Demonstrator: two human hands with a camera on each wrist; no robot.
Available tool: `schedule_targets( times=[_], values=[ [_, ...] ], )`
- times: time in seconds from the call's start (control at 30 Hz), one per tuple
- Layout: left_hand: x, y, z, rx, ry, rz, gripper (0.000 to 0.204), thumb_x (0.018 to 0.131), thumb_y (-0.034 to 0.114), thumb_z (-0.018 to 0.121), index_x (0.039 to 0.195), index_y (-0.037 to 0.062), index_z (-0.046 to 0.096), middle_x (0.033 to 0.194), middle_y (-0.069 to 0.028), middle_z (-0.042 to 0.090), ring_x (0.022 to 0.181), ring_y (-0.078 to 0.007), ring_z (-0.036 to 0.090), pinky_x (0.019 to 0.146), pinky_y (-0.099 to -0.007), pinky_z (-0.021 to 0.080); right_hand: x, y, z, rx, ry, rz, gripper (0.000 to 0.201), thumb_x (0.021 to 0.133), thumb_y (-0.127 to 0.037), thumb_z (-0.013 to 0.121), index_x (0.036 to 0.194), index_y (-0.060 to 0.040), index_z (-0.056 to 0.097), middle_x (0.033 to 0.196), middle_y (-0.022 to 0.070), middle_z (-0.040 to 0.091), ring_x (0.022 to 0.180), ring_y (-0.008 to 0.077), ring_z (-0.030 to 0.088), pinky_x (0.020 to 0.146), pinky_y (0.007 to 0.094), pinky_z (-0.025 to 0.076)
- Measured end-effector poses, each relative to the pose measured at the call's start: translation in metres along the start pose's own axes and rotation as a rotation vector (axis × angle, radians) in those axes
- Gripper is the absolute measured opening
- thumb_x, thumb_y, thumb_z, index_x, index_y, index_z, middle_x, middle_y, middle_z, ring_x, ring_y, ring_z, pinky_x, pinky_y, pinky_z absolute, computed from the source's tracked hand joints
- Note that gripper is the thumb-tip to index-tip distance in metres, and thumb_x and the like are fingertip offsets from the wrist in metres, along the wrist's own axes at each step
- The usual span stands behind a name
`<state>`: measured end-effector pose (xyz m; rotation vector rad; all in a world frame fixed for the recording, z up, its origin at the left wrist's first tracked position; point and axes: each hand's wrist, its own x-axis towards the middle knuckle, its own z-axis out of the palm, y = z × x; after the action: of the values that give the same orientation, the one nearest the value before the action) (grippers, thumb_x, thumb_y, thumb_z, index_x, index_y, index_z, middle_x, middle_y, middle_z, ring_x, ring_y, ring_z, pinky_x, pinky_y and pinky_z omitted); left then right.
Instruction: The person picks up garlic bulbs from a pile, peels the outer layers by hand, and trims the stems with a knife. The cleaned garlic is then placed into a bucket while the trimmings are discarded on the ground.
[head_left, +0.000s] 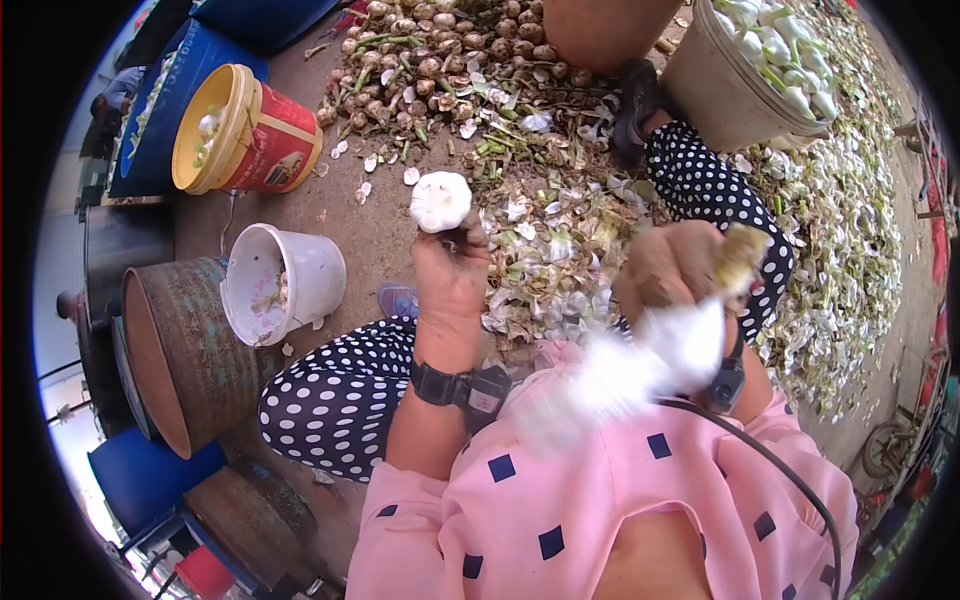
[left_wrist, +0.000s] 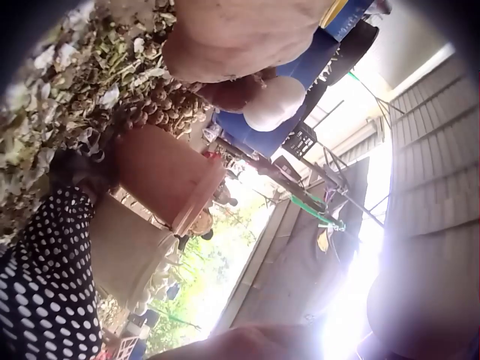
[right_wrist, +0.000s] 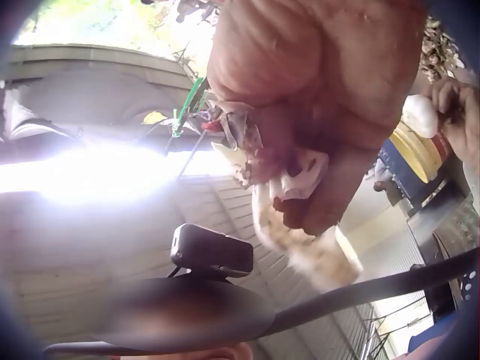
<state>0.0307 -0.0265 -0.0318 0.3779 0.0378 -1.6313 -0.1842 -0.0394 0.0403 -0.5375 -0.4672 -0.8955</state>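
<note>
My left hand [head_left: 452,265] grips a white garlic bulb [head_left: 440,200], its round side up, out in front of my lap. The left wrist view shows the same bulb [left_wrist: 274,103] past the fingertips. To the right, my right hand [head_left: 665,265] has its fingers curled in, pinching papery garlic skin [right_wrist: 244,131]. A stubby brownish-yellow piece [head_left: 742,258] sticks out beside these fingers. Below the right hand a white blurred shape [head_left: 640,370] overlaps the pink shirt; motion hides what it is. The two hands are apart.
Unpeeled garlic [head_left: 430,60] is heaped ahead, and peelings [head_left: 560,260] cover the ground. A pale bucket [head_left: 735,100] at upper right holds white bulbs. On the left stand a yellow-red bucket [head_left: 285,140], a small white bucket [head_left: 320,280] and a rusty drum [head_left: 215,330].
</note>
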Motion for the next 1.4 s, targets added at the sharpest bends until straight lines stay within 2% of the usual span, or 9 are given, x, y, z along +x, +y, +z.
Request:
schedule_targets(
  times=[0.03,0.07,0.2,0.37,0.5,0.73,0.87,1.1,1.4],
  values=[
    [0.001,0.004,-0.007,0.015,0.054,0.035,0.022,0.093,0.018,0.049,0.107,0.0044,0.059,0.093,-0.007,0.064,0.073,-0.018,0.062,0.056,-0.0284,0.052,0.01,-0.003,0.001,0.107,-0.353,0.024,0.052,0.082,-0.052,0.063,0.074,-0.0005,0.061,0.076,0.0144,0.062,0.062,0.0241,0.06,0.049,0.0387,0.047],
    [0.002,0.006,-0.014,0.031,0.108,0.064,0.021,0.092,0.017,0.05,0.107,0.0044,0.059,0.091,-0.0068,0.065,0.071,-0.0176,0.062,0.055,-0.0281,0.051,0.001,-0.013,0.016,-0.142,-0.11,0.079,0.04,0.082,-0.038,0.066,0.084,0.0013,0.063,0.076,0.014,0.062,0.066,0.0247,0.062,0.055,0.0389,0.049],
    [0.001,-0.005,0.007,0.408,0.42,0.16,0.021,0.094,0.014,0.045,0.105,0.0054,0.061,0.087,-0.0056,0.065,0.066,-0.0155,0.061,0.054,-0.0279,0.051,-0.021,-0.01,-0.02,-2.285,0.042,1.055,0.063,0.067,-0.01,0.068,0.127,-0.0036,0.05,0.101,0.0222,0.062,0.081,0.0348,0.063,0.068,0.0375,0.05],
    [-0.009,-0.02,0.013,1.081,0.237,0.306,0.006,0.089,0.011,0.064,0.092,0.0074,0.06,0.081,0.0012,0.06,0.071,-0.0083,0.055,0.061,-0.0233,0.05,-0.012,0.011,-0.043,-1.26,0.608,0.436,0.061,0.077,-0.01,0.072,0.132,-0.0071,0.046,0.097,0.0124,0.063,0.088,0.0199,0.063,0.075,0.0313,0.051],
    [0.004,-0.03,0.011,0.95,0.002,0.282,0.017,0.088,0.012,0.066,0.103,0.0088,0.058,0.101,0.0005,0.058,0.082,-0.0089,0.055,0.068,-0.0237,0.049,-0.003,0.007,-0.073,-0.808,0.855,0.612,0.048,0.082,-0.014,0.071,0.124,-0.0079,0.049,0.097,0.0047,0.062,0.084,0.0141,0.061,0.072,0.0258,0.051],
    [0.048,0.041,-0.139,1.176,0.624,-0.014,0.048,0.09,0.032,0.06,0.13,0.0087,0.046,0.113,-0.0073,0.056,0.098,-0.0173,0.058,0.079,-0.0341,0.05,0.093,-0.138,-0.14,-0.82,0.644,-0.078,0.049,0.095,-0.041,0.049,0.127,-0.0052,0.044,0.121,0.0205,0.054,0.111,0.0292,0.058,0.094,0.0389,0.052],
    [0.013,0.047,-0.271,1.648,0.773,-0.216,0.07,0.086,0.036,0.063,0.14,0.0039,0.034,0.126,-0.0153,0.053,0.112,-0.0287,0.054,0.091,-0.0397,0.046,0.071,-0.068,-0.209,-1.399,0.72,0.61,0.044,0.093,-0.041,0.053,0.117,-0.0044,0.054,0.125,0.015,0.053,0.116,0.0294,0.055,0.085,0.039,0.051],
    [-0.031,-0.025,-0.319,1.962,0.641,-0.493,0.078,0.082,0.033,0.061,0.144,0.0037,0.025,0.139,-0.0327,0.032,0.123,-0.048,0.04,0.105,-0.0452,0.033,-0.055,0.139,-0.266,-2.042,-0.22,1.481,0.06,0.073,-0.049,0.069,0.128,-0.0299,0.055,0.138,0.007,0.042,0.131,0.0336,0.035,0.1,0.0595,0.035],
    [0.071,-0.167,-0.178,1.091,-0.172,-0.786,0.061,0.084,0.012,0.061,0.14,0.005,0.039,0.13,-0.0143,0.052,0.119,-0.0246,0.048,0.1,-0.0331,0.039,-0.155,-0.034,-0.26,-1.882,-0.321,2.343,0.025,0.086,-0.029,0.056,0.099,-0.0147,0.072,0.105,0.0064,0.069,0.098,0.0218,0.065,0.081,0.0416,0.05]
  ],
)
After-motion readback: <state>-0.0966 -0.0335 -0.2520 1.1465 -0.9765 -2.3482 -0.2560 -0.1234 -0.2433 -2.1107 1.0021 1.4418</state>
